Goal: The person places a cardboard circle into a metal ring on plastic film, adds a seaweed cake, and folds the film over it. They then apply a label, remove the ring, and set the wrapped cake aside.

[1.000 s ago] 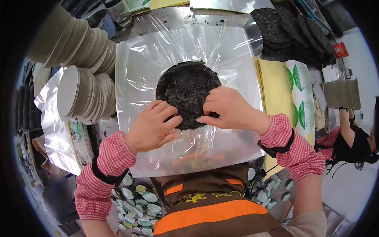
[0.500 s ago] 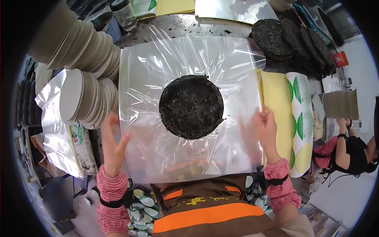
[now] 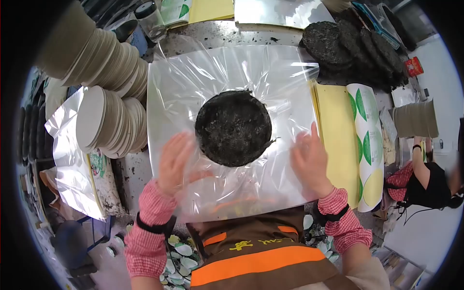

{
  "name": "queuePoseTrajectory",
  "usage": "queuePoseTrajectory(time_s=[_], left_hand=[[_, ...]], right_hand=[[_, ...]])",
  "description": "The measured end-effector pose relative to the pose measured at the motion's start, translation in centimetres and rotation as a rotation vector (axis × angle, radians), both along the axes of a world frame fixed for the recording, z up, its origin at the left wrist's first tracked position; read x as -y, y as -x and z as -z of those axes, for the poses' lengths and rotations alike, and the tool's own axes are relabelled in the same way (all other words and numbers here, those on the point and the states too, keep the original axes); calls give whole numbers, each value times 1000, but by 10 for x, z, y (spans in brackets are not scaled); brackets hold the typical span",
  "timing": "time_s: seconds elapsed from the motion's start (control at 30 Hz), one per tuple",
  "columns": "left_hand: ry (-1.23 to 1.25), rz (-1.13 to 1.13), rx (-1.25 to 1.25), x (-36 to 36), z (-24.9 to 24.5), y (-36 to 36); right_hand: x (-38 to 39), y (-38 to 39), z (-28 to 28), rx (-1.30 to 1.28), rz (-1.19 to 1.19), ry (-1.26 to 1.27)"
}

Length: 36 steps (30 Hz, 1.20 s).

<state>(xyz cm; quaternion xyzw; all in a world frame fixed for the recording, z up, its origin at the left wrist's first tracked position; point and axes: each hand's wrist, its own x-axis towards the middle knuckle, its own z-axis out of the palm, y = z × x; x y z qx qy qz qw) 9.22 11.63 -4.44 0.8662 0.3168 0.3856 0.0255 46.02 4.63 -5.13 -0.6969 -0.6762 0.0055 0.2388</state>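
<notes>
Closing inward across the lower frame after spreading wide: left hand (image 3: 175, 162) and right hand (image 3: 309, 159), apart, open, flat against the clear film (image 3: 217, 67), gripping nothing. Lying released at centre: dark pressed cake (image 3: 233, 128). Upper right, sitting untouched: stacked cakes (image 3: 348, 43).

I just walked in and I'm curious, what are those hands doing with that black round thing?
A person's left hand and right hand lie open on a clear plastic sheet, either side of a dark crumbly round cake in its middle. Neither hand holds the cake. More such cakes are piled at the far right.
</notes>
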Motion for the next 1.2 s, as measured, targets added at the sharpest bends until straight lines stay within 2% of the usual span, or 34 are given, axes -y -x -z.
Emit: queuePoseTrajectory(time_s=[0.03, 0.1, 0.13, 0.2, 0.23, 0.27, 0.3, 0.37, 0.4, 0.47, 0.53, 0.57, 0.63, 0.67, 0.7, 0.73, 0.77, 0.8, 0.83, 0.87, 0.9, 0.97, 1.0, 1.03, 1.07, 1.1, 1.17, 1.2], left_hand=[[97, 116, 34, -5, -2, -15], [276, 335, -32, -18, -8, -33], [262, 345, -34, -22, -8, -38], [421, 213, -5, -14, -3, -45], [418, 217, 0, -9, -1, -53], [435, 64, 6, -5, -1, -63], [456, -91, 12, 0, 0, -71], [371, -137, 11, 2, -2, -79], [392, -177, -10, 4, -9, -80], [419, -216, -41, 4, -12, -82], [568, -241, -62, 6, -12, -84], [568, -231, -74, 7, -13, -81], [589, -115, 114, 6, -15, -68], [506, -112, 181, 6, -22, -58], [494, -110, 184, 0, -25, -59], [550, -58, 351, -3, -29, -57], [612, -11, 522, -3, -37, -59], [679, 63, 630, 0, -43, -79], [685, 57, 637, 1, -36, -85], [624, 60, 492, -1, -25, -89], [554, 63, 346, -5, -18, -92], [489, -5, 319, -10, -16, -99], [480, -64, 284, -9, -17, -104], [473, -122, 246, -6, -17, -106], [564, -103, 335, -5, -12, -107], [565, -104, 330, -4, -12, -105], [1177, 133, 1093, -4, -18, -98], [1016, 93, 1163, -4, -45, -106]], right_hand=[[3, 3, -15, -356, 37, 200], [-4, -12, -58, -591, 12, 194], [-7, -22, -86, -681, -14, 152], [-11, -62, -110, -823, 123, -171], [-14, -81, -92, -817, 125, -175], [-19, -99, -57, -745, 164, -252], [-27, -91, -52, -675, 205, -323], [-15, -41, -72, -1646, 385, 375], [-11, -15, -50, -1645, 374, 381], [-4, 34, 12, -797, -530, 104], [-34, 79, -44, -892, -254, -115], [-39, 93, -39, -900, -241, -121], [-52, 108, -26, -664, -204, -262], [-55, 105, -22, -660, -209, -276], [-55, 100, -19, -535, -342, -283], [-53, 98, -16, -409, -466, -278], [-52, 100, -18, -408, -466, -268], [-53, 102, -23, -400, -508, -230], [-53, 104, -29, -393, -549, -194], [-54, 96, -33, -500, -622, -112], [-55, 89, -29, -495, -631, -117], [-57, 79, -14, -1224, -168, -412], [-70, 86, -20, -1224, -162, -402], [-94, 97, -25, -1348, -129, -416], [-107, 103, -31, -1473, -95, -436], [-106, 103, -36, -1477, -93, -436], [-99, 100, -44, -618, -936, -308], [-93, 95, -34, -617, -939, -308]])
